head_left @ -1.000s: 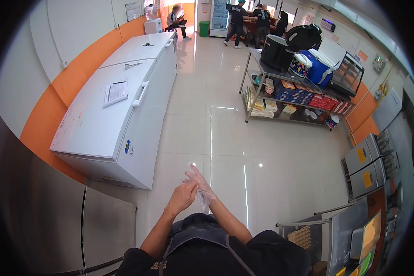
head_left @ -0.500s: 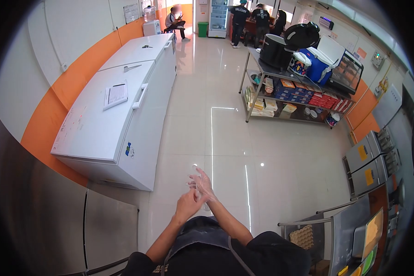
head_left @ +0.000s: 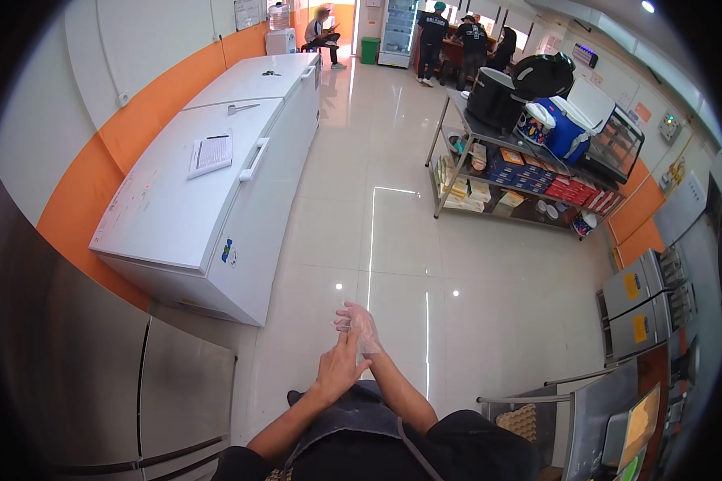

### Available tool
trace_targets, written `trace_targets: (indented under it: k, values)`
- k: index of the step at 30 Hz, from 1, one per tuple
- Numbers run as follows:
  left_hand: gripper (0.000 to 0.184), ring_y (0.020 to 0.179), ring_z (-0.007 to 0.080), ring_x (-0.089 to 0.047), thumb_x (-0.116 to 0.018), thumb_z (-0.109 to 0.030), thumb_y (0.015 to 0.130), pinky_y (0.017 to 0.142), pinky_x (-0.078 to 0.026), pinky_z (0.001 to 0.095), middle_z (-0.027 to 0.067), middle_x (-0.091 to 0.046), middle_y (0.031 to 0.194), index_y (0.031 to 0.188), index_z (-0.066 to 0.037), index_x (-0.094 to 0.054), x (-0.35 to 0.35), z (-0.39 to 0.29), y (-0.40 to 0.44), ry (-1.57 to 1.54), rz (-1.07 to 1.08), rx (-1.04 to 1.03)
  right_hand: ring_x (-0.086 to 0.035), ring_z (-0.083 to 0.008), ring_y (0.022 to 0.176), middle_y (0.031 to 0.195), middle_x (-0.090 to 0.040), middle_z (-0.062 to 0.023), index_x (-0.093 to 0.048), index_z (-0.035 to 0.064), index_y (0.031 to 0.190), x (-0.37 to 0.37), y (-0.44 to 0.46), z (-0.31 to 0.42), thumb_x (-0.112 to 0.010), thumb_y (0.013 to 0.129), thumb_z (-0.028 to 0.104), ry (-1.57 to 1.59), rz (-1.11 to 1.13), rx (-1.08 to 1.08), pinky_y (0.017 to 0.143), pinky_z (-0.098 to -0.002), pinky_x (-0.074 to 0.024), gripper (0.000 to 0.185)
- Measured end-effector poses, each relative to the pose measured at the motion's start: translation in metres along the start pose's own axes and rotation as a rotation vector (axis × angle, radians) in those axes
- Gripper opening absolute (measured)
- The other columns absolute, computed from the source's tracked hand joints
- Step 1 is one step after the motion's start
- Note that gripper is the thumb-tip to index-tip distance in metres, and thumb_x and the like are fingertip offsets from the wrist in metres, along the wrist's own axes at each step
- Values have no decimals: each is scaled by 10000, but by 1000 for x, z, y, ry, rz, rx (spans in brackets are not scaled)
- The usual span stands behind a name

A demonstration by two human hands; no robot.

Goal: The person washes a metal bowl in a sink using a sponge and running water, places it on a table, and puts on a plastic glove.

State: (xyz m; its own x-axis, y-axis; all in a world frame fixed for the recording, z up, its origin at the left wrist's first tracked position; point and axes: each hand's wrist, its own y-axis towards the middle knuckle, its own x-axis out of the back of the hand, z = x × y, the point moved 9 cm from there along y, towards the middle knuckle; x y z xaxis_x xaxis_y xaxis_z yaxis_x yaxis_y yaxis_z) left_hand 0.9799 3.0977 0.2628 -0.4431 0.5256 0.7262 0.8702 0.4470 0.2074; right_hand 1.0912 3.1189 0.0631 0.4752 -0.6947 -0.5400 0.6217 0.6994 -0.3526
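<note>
A clear disposable plastic glove (head_left: 368,333) covers my right hand (head_left: 359,321), held out in front of my apron. The gloved fingers are apart and hold nothing, with loose film around them and at the wrist. My left hand (head_left: 341,365) is bare and lies across the gloved palm and wrist, its fingers on the film and its thumb near the cuff. How firmly it pinches the film is hard to see. Below both hands is my dark apron (head_left: 349,417).
A white chest freezer (head_left: 192,192) with a notepad (head_left: 210,155) on its lid stands at left. Steel cabinet doors (head_left: 186,393) are nearer. At right are a steel shelf table (head_left: 489,128) with a black pot (head_left: 492,98), and a cart holding egg trays (head_left: 517,421). Several people are far off.
My left hand has shifted from the right wrist up onto the gloved palm, its fingers straighter. The gloved hand has moved slightly right and down. The camera view has turned a little left.
</note>
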Motion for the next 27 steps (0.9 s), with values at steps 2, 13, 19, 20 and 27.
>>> trace_targets:
  k: [2, 13, 19, 20, 27]
  values:
    - [159, 651, 344, -583, -600, -150, 793, 589, -477, 424, 143, -563, 751, 848, -17, -534, -4, 5, 1, 37, 53, -51, -611, -213, 675, 1002, -573, -171, -361, 3, 1265, -3, 1, -4, -519, 852, 223, -39, 8, -29, 583, -298, -505, 494]
    - [73, 609, 347, -578, -523, -71, 797, 538, -473, 416, 181, -552, 661, 805, -9, -484, -38, 1, -5, 62, 141, -222, -570, -197, 711, 1029, -563, -146, -377, 34, 1280, -14, -24, -18, -491, 844, 356, -334, -6, -348, 654, -345, -457, 554]
    - [129, 543, 294, -590, -522, -115, 837, 495, -465, 386, 172, -563, 631, 820, 4, -472, -36, 21, 0, -172, 90, -168, -577, -252, 759, 1062, -543, -190, -367, 5, 1273, -7, -18, -44, -364, 901, 474, -91, 47, -420, 720, -391, -473, 599]
    - [145, 537, 284, -590, -521, -132, 845, 499, -468, 378, 168, -567, 644, 829, 5, -477, -31, 31, 3, -291, 91, -31, -577, -262, 787, 1078, -534, -200, -358, -1, 1276, -10, -13, -40, -349, 907, 483, -12, 82, -360, 752, -396, -472, 608]
    - [159, 488, 122, -566, -523, -154, 875, 421, -424, 254, 67, -565, 599, 850, 3, -513, -62, 108, -16, -781, 4, 561, -529, -306, 988, 1169, -477, -246, -309, 14, 1304, -58, -16, 30, -344, 896, 543, 333, 268, -73, 929, -413, -403, 669]
